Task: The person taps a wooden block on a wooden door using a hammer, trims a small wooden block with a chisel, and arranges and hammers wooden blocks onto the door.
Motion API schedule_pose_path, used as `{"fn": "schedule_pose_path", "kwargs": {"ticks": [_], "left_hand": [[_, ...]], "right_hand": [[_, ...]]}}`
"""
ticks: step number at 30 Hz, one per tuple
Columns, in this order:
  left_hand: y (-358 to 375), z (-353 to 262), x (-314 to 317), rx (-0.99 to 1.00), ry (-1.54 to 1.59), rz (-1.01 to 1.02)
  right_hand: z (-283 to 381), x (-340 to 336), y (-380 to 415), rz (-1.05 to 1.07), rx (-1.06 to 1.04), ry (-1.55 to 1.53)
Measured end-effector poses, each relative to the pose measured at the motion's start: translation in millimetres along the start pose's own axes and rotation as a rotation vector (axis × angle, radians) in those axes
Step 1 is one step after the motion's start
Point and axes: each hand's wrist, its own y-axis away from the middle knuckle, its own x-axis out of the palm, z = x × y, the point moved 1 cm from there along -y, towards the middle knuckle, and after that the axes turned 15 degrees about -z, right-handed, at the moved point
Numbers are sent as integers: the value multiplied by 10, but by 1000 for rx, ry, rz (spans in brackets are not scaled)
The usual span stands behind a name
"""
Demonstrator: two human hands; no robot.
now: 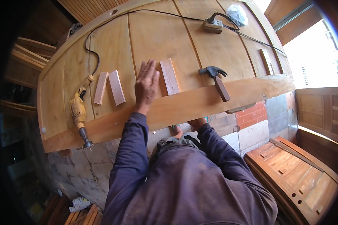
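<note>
My left hand [146, 87] lies flat, fingers together and stretched out, on a large arched wooden door panel [157, 37] that rests horizontally. It touches the panel between two small reddish wood blocks [109, 88] on its left and a single wood block [169, 76] on its right. My right hand [196, 123] is mostly hidden beneath the long board [184, 107] along the panel's near edge; only its knuckles show. What it holds, if anything, is hidden.
A yellow electric drill [79, 112] lies at the left, its black cord running to a socket block [213, 25] at the top. A hammer [217, 79] rests right of centre. A plastic bag [237, 14] sits beside the socket. Another wooden door [294, 176] lies on the floor, lower right.
</note>
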Motion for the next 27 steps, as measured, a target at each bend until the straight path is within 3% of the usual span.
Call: {"fn": "schedule_pose_path", "kwargs": {"ticks": [2,5,7,9,10,19,27], "left_hand": [[-44,-184,-233,-115,129,-170],[-197,-1110,-1074,-61,392,-472],[-317,-1830,-1635,178,717,-652],[-428,-2362,-1994,542,1100,-683],[-454,-2579,-2138,616,1158,-684],[-166,-3207,-1839,495,1053,-691],[-46,-3890,-1821,594,997,-672]], "right_hand": [[87,-154,198,-75,-45,209],[248,-433,753,-267,-125,542],[368,-523,1162,-531,-121,638],[444,-717,1532,-641,-147,612],[479,-810,1686,-699,-154,619],[828,-1362,2254,-890,-179,787],[1401,-1702,2439,-923,-164,969]]}}
